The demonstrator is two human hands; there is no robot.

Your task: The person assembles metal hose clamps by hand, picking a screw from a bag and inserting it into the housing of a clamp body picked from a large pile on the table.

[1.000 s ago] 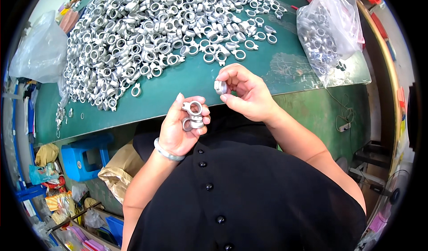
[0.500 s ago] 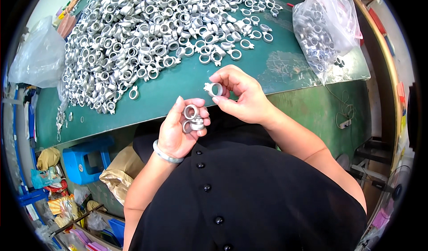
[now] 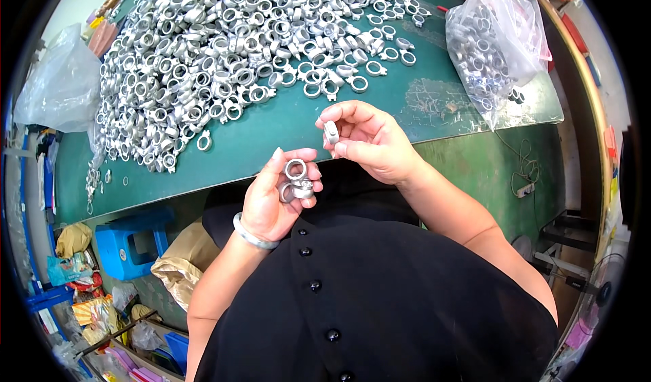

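Several silver metal rings with small side lugs rest in my left hand, its fingers curled round them near the table's front edge. Between thumb and fingers of my right hand is one more metal ring, turned so that its outer band and lug face me. My two hands are apart, the right one a little higher and farther over the table. Beyond them spreads a large heap of the same metal rings, with one loose ring lying at its near edge.
The green table has a worn patch at the right. A clear plastic bag of rings sits at the far right, and another plastic bag at the left. Below stand a blue stool and a brown sack.
My right hand has turned its ring from showing the round opening to edge-on. My left hand has shifted slightly to the right with its rings.
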